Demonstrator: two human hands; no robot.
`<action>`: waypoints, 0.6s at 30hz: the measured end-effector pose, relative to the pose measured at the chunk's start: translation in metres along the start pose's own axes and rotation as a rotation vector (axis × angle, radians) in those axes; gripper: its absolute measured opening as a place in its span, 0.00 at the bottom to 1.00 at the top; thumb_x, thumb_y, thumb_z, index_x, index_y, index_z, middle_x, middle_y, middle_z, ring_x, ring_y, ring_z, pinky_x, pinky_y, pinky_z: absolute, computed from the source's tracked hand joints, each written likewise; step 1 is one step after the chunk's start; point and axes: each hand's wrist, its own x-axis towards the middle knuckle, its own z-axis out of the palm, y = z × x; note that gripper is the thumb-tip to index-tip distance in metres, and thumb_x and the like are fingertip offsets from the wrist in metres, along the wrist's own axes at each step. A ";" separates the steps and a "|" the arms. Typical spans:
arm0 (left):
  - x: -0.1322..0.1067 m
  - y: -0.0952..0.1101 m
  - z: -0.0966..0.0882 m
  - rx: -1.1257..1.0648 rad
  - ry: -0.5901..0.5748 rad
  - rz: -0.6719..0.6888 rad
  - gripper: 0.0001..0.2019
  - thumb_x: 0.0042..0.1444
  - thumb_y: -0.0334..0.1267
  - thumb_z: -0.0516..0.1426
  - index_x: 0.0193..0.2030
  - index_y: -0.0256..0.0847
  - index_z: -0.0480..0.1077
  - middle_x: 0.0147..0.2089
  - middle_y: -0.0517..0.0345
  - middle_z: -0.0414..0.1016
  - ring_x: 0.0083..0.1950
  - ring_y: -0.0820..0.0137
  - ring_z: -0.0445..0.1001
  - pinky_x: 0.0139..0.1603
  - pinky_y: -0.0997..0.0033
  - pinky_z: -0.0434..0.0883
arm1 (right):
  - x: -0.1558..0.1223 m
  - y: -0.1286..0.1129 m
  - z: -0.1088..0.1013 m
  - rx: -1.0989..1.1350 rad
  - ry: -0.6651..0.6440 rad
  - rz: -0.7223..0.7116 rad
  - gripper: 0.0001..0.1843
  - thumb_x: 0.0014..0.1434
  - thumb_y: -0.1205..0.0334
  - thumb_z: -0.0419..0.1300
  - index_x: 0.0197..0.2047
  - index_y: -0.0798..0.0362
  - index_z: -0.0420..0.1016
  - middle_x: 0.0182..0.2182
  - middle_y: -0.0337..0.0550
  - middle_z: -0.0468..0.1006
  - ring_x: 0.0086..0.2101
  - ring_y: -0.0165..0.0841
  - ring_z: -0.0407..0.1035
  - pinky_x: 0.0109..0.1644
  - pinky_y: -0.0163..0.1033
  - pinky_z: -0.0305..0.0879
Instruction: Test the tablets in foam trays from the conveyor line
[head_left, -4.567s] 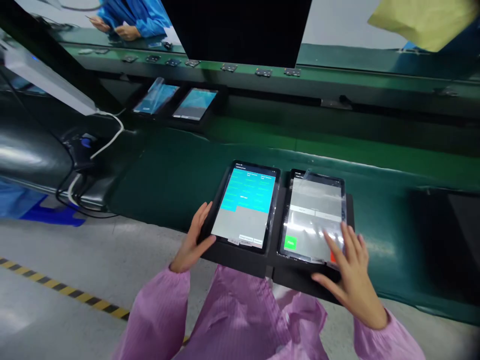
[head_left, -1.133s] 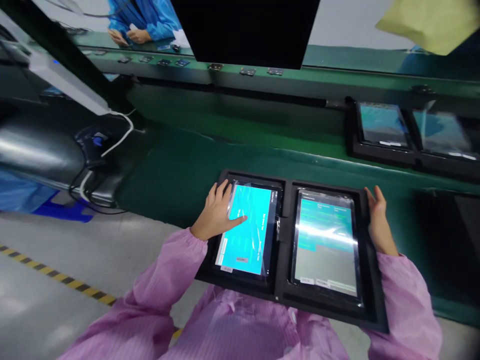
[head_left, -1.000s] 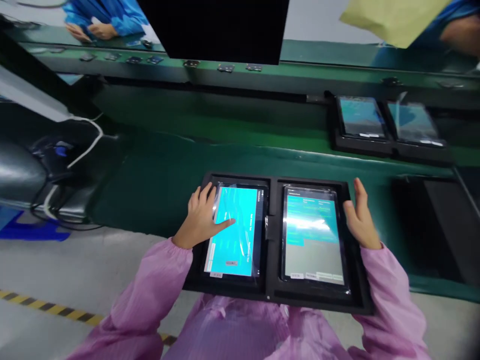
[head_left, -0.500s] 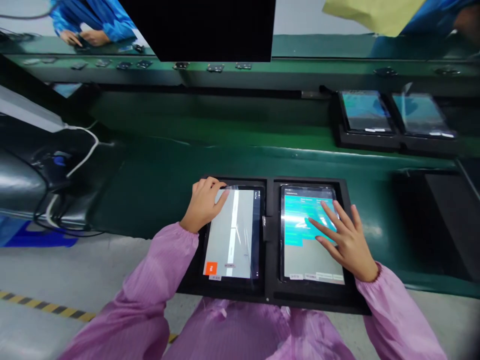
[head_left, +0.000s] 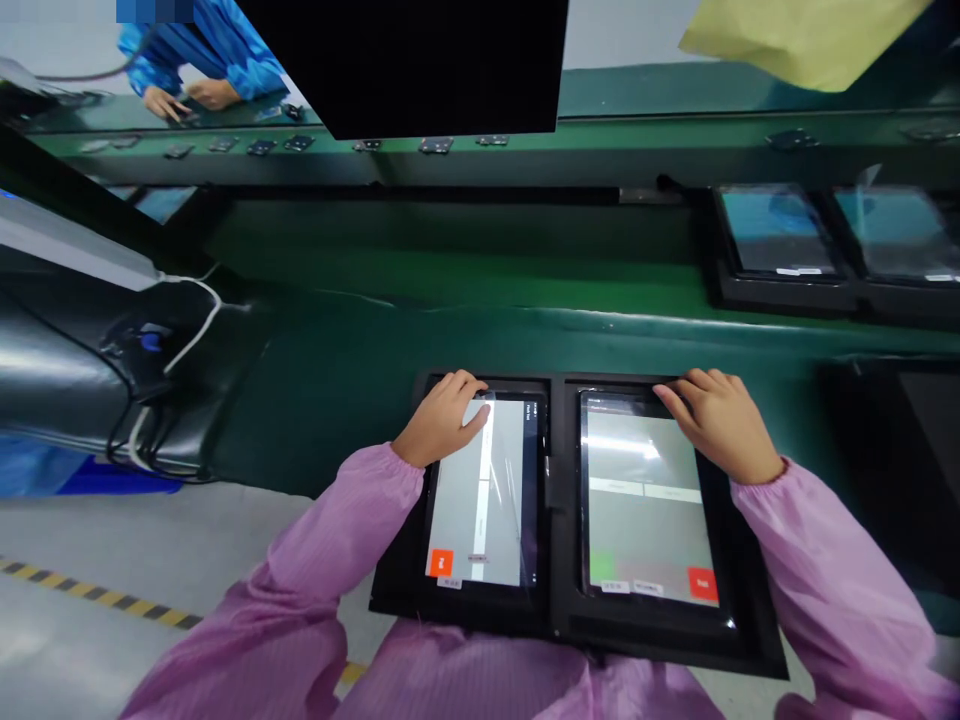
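Note:
A black two-bay tray (head_left: 556, 610) lies at the bench's near edge, with a lit tablet in each bay. The left tablet (head_left: 457, 500) shows a grey screen with a white strip and an orange-red square. My left hand (head_left: 444, 418) is closed at its upper left corner, fingers curled over the top edge and thumb above the screen. Around the upper right corner of the right tablet (head_left: 645, 540) my right hand (head_left: 724, 420) is closed, thumb along the top edge. That screen has a white bar, a green square and a red one.
Another black tray with two tablets (head_left: 780, 235) rests on the green line (head_left: 465, 230) at the far right. A dark screen (head_left: 435, 60) overhangs the middle. Cables and a scanner-like device (head_left: 142, 350) lie left. Across the line, a person's hands (head_left: 191, 98) hold a small dark item.
My right hand has gone from spread over the right screen to its upper right corner. That screen switched from cyan blocks to grey with green and red squares. My left hand stays at its corner.

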 end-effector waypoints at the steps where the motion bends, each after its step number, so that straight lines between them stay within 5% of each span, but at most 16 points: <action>1: 0.000 0.000 0.000 -0.018 -0.006 0.004 0.20 0.66 0.44 0.45 0.55 0.36 0.67 0.51 0.46 0.70 0.54 0.57 0.69 0.59 0.51 0.67 | 0.002 -0.001 -0.001 -0.035 -0.016 -0.013 0.35 0.73 0.47 0.37 0.30 0.55 0.77 0.28 0.48 0.72 0.31 0.40 0.64 0.38 0.45 0.58; 6: 0.008 -0.003 -0.009 -0.073 -0.120 -0.042 0.17 0.61 0.47 0.50 0.50 0.38 0.67 0.49 0.48 0.69 0.53 0.56 0.68 0.57 0.49 0.69 | -0.003 -0.010 -0.001 -0.049 -0.035 -0.035 0.35 0.73 0.45 0.36 0.38 0.56 0.79 0.35 0.52 0.76 0.35 0.42 0.65 0.40 0.45 0.57; 13: 0.006 -0.004 -0.048 -0.139 -0.303 -0.055 0.25 0.53 0.54 0.58 0.52 0.42 0.63 0.53 0.48 0.66 0.53 0.56 0.70 0.53 0.51 0.72 | -0.001 -0.010 -0.001 0.059 -0.153 0.061 0.42 0.68 0.34 0.31 0.38 0.56 0.75 0.35 0.52 0.72 0.36 0.43 0.64 0.41 0.47 0.60; 18: -0.002 0.007 -0.069 -0.094 -0.317 -0.115 0.29 0.49 0.63 0.60 0.51 0.46 0.64 0.54 0.51 0.68 0.48 0.54 0.75 0.43 0.54 0.75 | -0.008 -0.011 -0.005 0.156 -0.179 0.075 0.47 0.57 0.21 0.36 0.42 0.56 0.73 0.36 0.53 0.71 0.37 0.45 0.66 0.43 0.49 0.64</action>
